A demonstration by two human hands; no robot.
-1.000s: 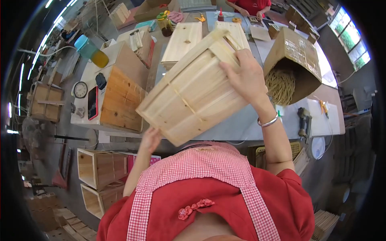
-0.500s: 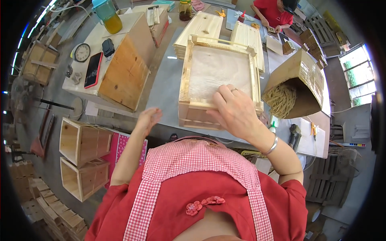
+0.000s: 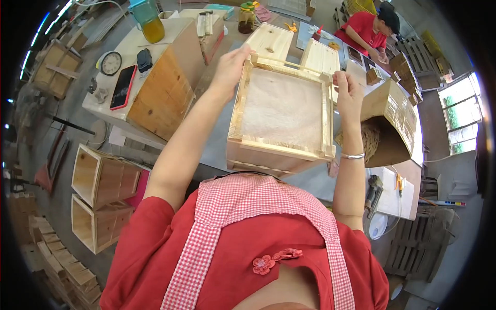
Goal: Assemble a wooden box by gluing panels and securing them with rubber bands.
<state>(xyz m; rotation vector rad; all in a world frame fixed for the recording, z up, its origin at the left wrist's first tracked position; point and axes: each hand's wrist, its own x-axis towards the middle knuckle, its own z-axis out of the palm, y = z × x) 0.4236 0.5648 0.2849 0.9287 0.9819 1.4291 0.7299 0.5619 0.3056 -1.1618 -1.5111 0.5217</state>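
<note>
A pale wooden box [image 3: 281,111] with a raised rim and a recessed flat panel sits on the grey table in front of me. A thin pale strip [image 3: 289,63] runs along its far edge. My left hand [image 3: 231,72] reaches to the far left corner, its fingers bent against the corner. At the far right corner is my right hand [image 3: 349,93], fingers curled in a pinch; what they hold, if anything, is too small to make out. To its right a tilted cardboard box [image 3: 395,111] holds a bundle of pale strands [image 3: 370,142].
Stacked wooden boards [image 3: 269,41] lie beyond the box. On the left stands a large wooden crate [image 3: 163,95] with a phone [image 3: 123,88], clock [image 3: 110,63] and jug [image 3: 151,26]. Two open wooden boxes [image 3: 106,178] are below it. A person in red [image 3: 364,31] works at far right.
My left hand has moved up from beside the box to its far left corner. My right hand has left the near edge for the far right corner.
</note>
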